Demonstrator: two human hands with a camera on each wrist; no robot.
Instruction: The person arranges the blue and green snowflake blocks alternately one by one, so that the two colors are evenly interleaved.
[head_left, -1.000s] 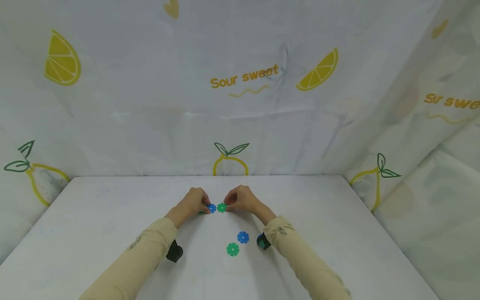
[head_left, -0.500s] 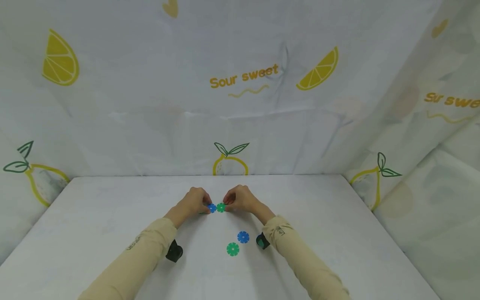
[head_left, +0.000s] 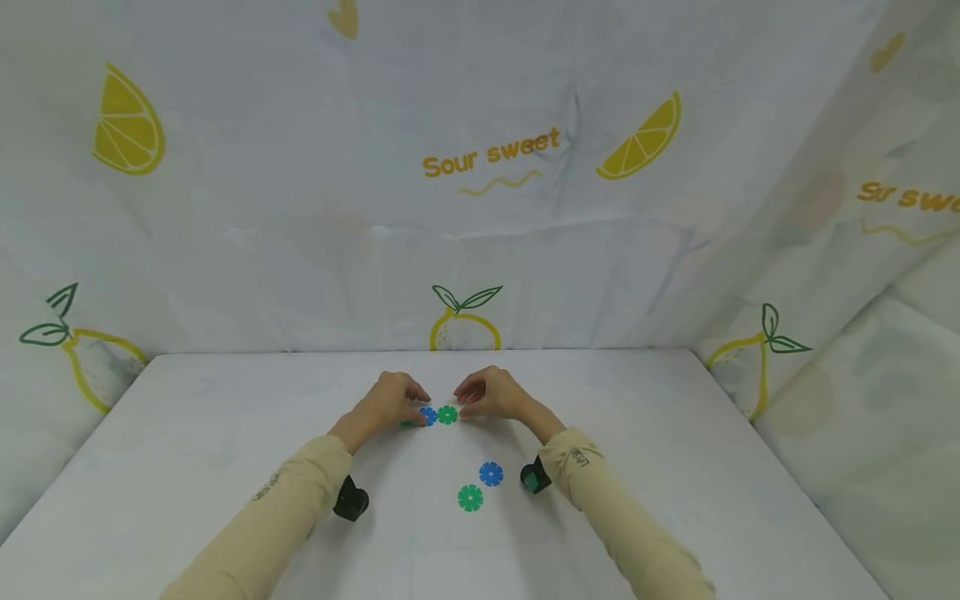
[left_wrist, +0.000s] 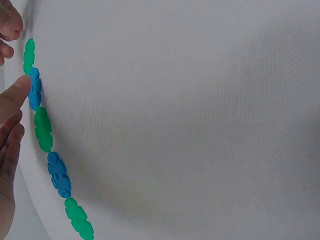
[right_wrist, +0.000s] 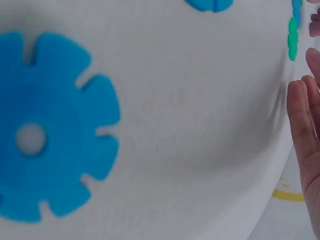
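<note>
Several notched plastic discs, alternately green and blue, form a row end to end, seen most fully in the left wrist view. At its right end in the head view lies a green disc, meeting a blue disc. My left hand has its thumb right at that blue disc, with its fingers raised apart; it hides most of the row in the head view. Just right of the green disc, my right hand holds nothing, its thumb and fingers parted. In the right wrist view, its fingers are nearly straight.
Nearer on the white table lie a loose blue disc and a loose green disc. Another blue disc looms large in the right wrist view. A lemon-print cloth hangs behind the table.
The right hand has let go of the green disc and drawn slightly right. That disc, earlier apart from the blue one, now meets it. The left fingers have loosened from the blue disc.
</note>
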